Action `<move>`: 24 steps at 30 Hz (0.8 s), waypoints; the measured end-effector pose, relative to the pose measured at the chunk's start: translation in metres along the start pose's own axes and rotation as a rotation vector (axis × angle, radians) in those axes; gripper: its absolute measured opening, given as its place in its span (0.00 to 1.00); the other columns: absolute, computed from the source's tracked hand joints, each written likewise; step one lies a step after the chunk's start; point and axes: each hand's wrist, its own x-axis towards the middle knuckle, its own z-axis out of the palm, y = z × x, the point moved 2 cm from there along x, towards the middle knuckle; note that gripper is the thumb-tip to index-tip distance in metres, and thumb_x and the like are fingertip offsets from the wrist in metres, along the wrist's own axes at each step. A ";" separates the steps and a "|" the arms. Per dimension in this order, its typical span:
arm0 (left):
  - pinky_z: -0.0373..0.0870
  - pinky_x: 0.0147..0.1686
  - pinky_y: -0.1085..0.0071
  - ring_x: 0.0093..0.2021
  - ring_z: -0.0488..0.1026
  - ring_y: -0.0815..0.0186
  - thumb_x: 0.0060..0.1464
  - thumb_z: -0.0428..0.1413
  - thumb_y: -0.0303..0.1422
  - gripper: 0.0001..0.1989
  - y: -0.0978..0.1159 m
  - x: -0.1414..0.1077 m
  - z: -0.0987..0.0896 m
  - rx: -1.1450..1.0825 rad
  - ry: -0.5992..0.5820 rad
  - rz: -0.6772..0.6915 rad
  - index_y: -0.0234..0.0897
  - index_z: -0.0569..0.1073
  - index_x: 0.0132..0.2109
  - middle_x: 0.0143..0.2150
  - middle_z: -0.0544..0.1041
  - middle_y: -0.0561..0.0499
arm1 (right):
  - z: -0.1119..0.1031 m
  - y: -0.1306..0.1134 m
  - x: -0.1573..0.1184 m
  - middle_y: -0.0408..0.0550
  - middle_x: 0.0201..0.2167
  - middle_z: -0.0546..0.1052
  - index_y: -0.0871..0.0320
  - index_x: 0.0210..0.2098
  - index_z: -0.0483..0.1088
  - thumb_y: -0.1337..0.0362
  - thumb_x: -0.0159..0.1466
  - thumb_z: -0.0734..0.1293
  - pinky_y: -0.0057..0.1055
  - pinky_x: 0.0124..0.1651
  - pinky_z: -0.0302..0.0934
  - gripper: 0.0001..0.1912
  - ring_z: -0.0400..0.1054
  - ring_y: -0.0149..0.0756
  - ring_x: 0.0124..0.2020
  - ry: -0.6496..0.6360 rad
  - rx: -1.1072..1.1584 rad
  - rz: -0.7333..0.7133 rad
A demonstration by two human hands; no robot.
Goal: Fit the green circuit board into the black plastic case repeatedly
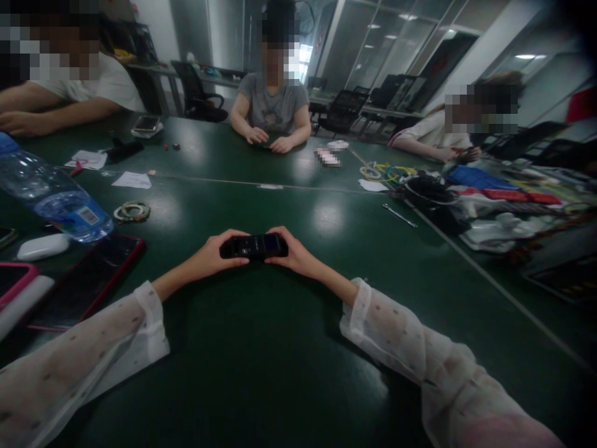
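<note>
Over the green table point(224, 373), a black handheld device point(254, 247) lies sideways between my two hands, with a small dark screen toward its right end and small markings or buttons further left. My left hand point(215, 252) is closed around its left end, thumb along the near edge. At the screen end, my right hand point(295, 254) grips it the same way. The fingers on the far side are partly hidden. Whether the device rests on the tabletop or is just above it, I cannot tell.
On the left are a large water bottle point(69, 193), a red-edged phone point(88, 283), a white case point(44, 246) and bracelets point(132, 212). A wrench point(400, 215) and piled cables point(387, 173) are at right. Three people sit around the table, one opposite in a grey shirt point(275, 106).
</note>
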 end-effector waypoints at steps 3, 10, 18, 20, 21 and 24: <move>0.71 0.59 0.48 0.57 0.76 0.52 0.55 0.66 0.46 0.28 0.003 -0.001 0.000 0.001 -0.003 -0.004 0.46 0.72 0.60 0.57 0.77 0.46 | 0.000 0.001 0.000 0.50 0.55 0.71 0.49 0.55 0.64 0.59 0.59 0.78 0.51 0.61 0.64 0.29 0.68 0.49 0.56 0.003 0.002 0.007; 0.72 0.57 0.47 0.57 0.76 0.50 0.54 0.66 0.45 0.29 0.006 -0.003 -0.001 -0.001 -0.020 -0.023 0.47 0.71 0.61 0.57 0.77 0.45 | 0.001 0.001 -0.002 0.51 0.57 0.71 0.48 0.57 0.63 0.59 0.60 0.76 0.55 0.64 0.61 0.30 0.66 0.51 0.59 0.001 -0.062 -0.021; 0.73 0.56 0.49 0.57 0.76 0.51 0.54 0.66 0.46 0.30 0.009 -0.003 -0.002 0.012 -0.057 -0.033 0.47 0.71 0.62 0.59 0.76 0.45 | 0.002 0.001 -0.003 0.51 0.57 0.71 0.48 0.58 0.61 0.60 0.63 0.74 0.55 0.63 0.62 0.28 0.66 0.51 0.59 0.009 -0.086 -0.076; 0.74 0.55 0.50 0.56 0.77 0.50 0.54 0.66 0.46 0.30 0.011 -0.002 -0.002 0.014 -0.065 -0.043 0.47 0.71 0.62 0.58 0.77 0.44 | 0.002 0.001 -0.003 0.51 0.57 0.70 0.48 0.58 0.61 0.60 0.63 0.74 0.55 0.63 0.62 0.28 0.66 0.51 0.59 0.005 -0.087 -0.067; 0.74 0.55 0.50 0.56 0.77 0.50 0.54 0.66 0.47 0.30 0.012 -0.002 -0.002 0.012 -0.064 -0.045 0.46 0.71 0.62 0.58 0.77 0.44 | 0.002 0.001 -0.003 0.51 0.57 0.70 0.48 0.58 0.62 0.60 0.62 0.74 0.55 0.63 0.62 0.28 0.66 0.51 0.59 0.004 -0.086 -0.064; 0.74 0.55 0.51 0.56 0.77 0.51 0.55 0.65 0.46 0.29 0.012 -0.001 -0.002 -0.025 -0.055 -0.054 0.45 0.71 0.61 0.58 0.77 0.44 | 0.002 0.001 -0.003 0.51 0.57 0.70 0.48 0.58 0.62 0.61 0.62 0.75 0.55 0.63 0.62 0.29 0.66 0.51 0.59 0.004 -0.072 -0.061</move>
